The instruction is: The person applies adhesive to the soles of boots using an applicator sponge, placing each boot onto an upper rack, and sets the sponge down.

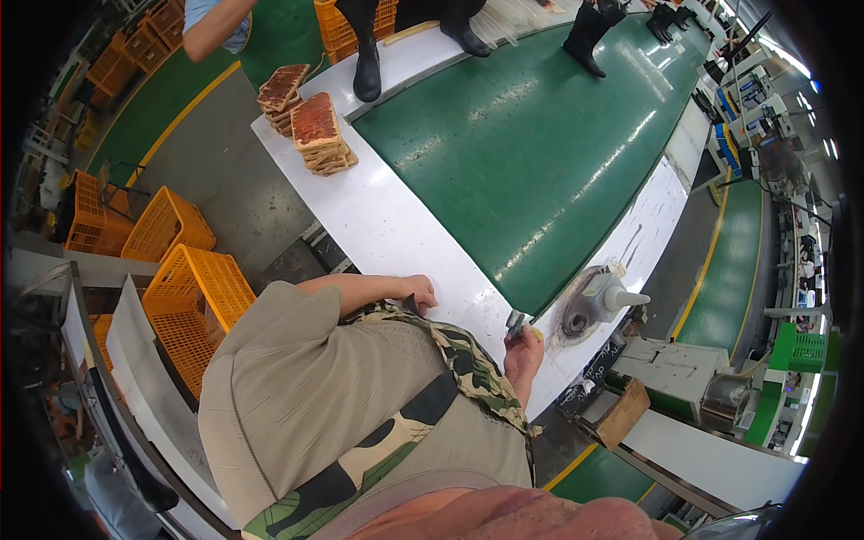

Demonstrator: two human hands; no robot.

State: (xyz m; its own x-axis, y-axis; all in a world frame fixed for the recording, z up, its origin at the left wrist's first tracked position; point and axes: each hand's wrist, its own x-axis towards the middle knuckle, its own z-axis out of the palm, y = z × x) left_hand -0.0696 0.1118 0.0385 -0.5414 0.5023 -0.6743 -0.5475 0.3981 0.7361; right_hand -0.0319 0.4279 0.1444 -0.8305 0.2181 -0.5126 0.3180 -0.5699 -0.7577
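My left hand (419,292) is closed at the near edge of the white tabletop (387,216), against the front of my body. A bit of something dark shows under its fingers, too hidden to name. Farther right, my right hand (523,355) pinches a small dark grey piece (515,322) upright between thumb and fingers, just over the near corner of the table. A small yellowish bit shows at its fingertips. To the right of this hand, a white squeeze bottle (605,290) with a pointed nozzle lies tilted on a round, stained clear dish (573,328).
A green belt (531,153) runs down the table's middle. Black boots (589,38) stand along it and on the far-left edge. Reddish-brown slabs (317,121) are stacked at the table's left. Orange crates (193,292) stand on the floor left. Another person's arm (216,29) shows far left.
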